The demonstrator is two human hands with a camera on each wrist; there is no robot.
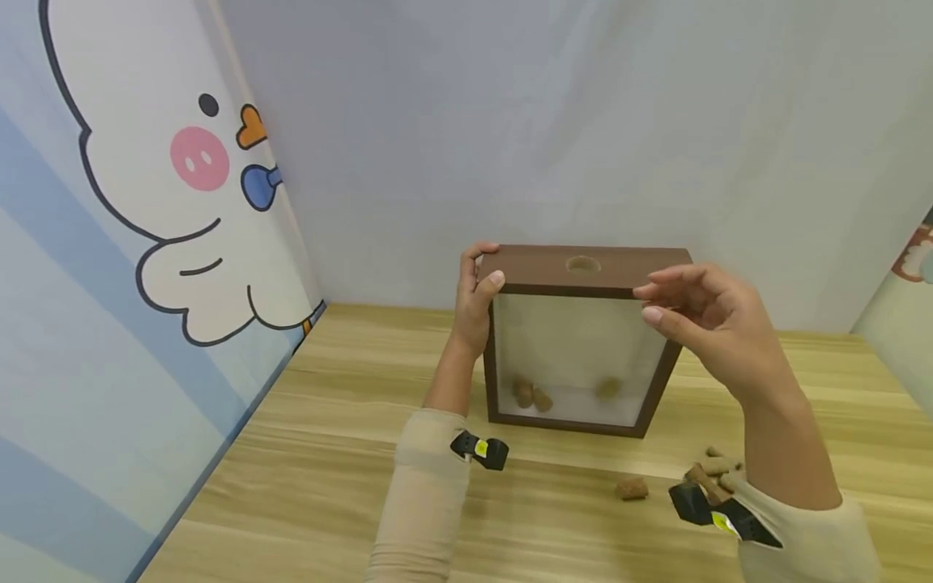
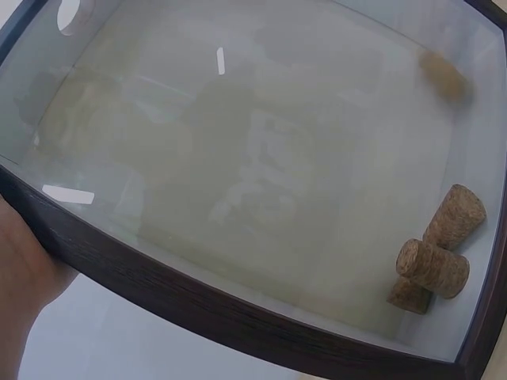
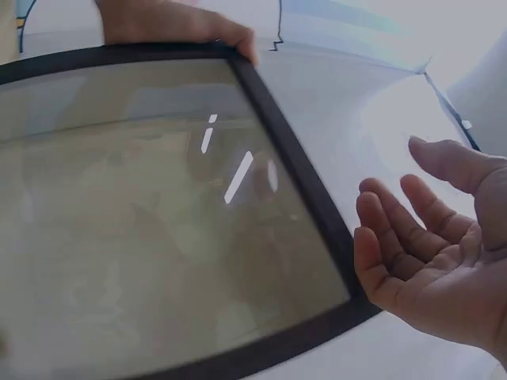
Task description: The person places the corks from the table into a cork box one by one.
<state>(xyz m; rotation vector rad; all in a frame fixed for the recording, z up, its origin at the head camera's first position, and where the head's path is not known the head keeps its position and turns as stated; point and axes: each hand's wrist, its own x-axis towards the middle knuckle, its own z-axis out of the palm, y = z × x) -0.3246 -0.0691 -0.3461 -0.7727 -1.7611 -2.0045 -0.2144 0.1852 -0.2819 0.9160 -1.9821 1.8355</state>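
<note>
A dark brown shadow box frame point(image 1: 503, 356) with a clear front stands upright on the table, a round hole point(image 1: 584, 264) in its top. My left hand point(image 1: 477, 300) grips its upper left corner, thumb at the front edge and fingers behind. Inside, at the bottom left, a few corks point(image 2: 433, 267) lie piled together. Another cork point(image 2: 445, 77), blurred, is inside near the bottom, further right. My right hand point(image 1: 717, 324) holds nothing; its fingers are loosely bent beside the upper right corner, as the right wrist view point(image 3: 436, 245) also shows.
On the wooden table point(image 1: 306, 486), one loose cork point(image 1: 632, 488) lies in front of the box. Several more corks point(image 1: 714, 465) lie by my right wrist, partly hidden by the wrist camera. A pale cloth wall point(image 1: 568, 121) rises behind, and a cartoon-printed curtain point(image 1: 146, 243) hangs at left.
</note>
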